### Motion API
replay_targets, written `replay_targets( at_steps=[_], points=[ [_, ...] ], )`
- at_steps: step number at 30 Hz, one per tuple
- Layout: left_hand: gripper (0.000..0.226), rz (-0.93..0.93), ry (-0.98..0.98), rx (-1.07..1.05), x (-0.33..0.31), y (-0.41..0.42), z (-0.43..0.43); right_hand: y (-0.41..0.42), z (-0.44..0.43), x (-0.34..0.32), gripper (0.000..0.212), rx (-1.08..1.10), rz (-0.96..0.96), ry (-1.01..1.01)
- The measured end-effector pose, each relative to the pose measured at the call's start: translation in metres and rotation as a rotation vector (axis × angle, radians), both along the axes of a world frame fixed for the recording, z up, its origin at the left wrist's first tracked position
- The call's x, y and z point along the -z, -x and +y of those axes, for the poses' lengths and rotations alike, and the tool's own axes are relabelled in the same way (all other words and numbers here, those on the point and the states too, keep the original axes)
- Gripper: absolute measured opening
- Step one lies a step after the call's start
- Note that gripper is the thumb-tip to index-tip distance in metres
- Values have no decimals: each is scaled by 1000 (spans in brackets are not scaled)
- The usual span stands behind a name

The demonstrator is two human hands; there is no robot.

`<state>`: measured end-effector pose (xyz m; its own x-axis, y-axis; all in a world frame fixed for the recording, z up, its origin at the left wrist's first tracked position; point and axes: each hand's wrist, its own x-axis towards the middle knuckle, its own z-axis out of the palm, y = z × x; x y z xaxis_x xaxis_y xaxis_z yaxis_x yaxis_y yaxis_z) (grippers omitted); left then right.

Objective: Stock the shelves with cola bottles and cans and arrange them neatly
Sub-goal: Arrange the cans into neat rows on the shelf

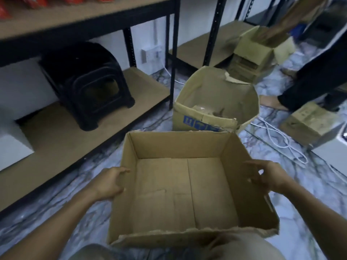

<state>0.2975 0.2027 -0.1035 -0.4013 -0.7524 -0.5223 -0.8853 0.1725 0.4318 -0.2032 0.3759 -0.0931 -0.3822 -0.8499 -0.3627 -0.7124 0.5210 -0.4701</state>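
Clamping opposite walls, left hand [110, 182] and right hand [267, 177] hold cardboard box [178, 145] between them.

Far up and left of the fingers [122, 170], red packs [33, 1] on the top shelf [75, 17] are cut by the frame edge and too smeared to read. Far up and right, a second person [319, 76] is blurred and cut off. Just beyond the fingers, the torn carton [216, 94] holds something brown, too dim to name. The box [187, 147] they grip hides the floor beneath.
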Motion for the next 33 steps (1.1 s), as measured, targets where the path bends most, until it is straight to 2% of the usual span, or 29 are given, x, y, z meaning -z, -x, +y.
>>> replay_targets(
  at_steps=[7, 12, 16, 21, 24, 28, 33],
  points=[
    [72, 55, 3, 78, 18, 55, 14, 34, 80, 16, 59, 198, -32, 54],
    [73, 99, 90, 30, 14, 70, 8, 36, 85, 11, 61, 254, -40, 112],
    [66, 75, 152, -56, -1, 64, -8, 27, 53, 10, 64, 166, 17, 87],
    [80, -79, 194, -95, -18, 31, -28, 2, -11, 8, 65, 57, 8, 145],
    [80, -92, 208, -90, -21, 13, -31, -10, -29, 12, 66, 7, 14, 143],
    [77, -78, 172, -41, -19, 15, -25, -7, -9, 20, 64, 36, -23, 157],
    [76, -2, 84, 39, -9, 61, -9, 30, 43, 21, 61, 136, 16, 118]
  ],
)
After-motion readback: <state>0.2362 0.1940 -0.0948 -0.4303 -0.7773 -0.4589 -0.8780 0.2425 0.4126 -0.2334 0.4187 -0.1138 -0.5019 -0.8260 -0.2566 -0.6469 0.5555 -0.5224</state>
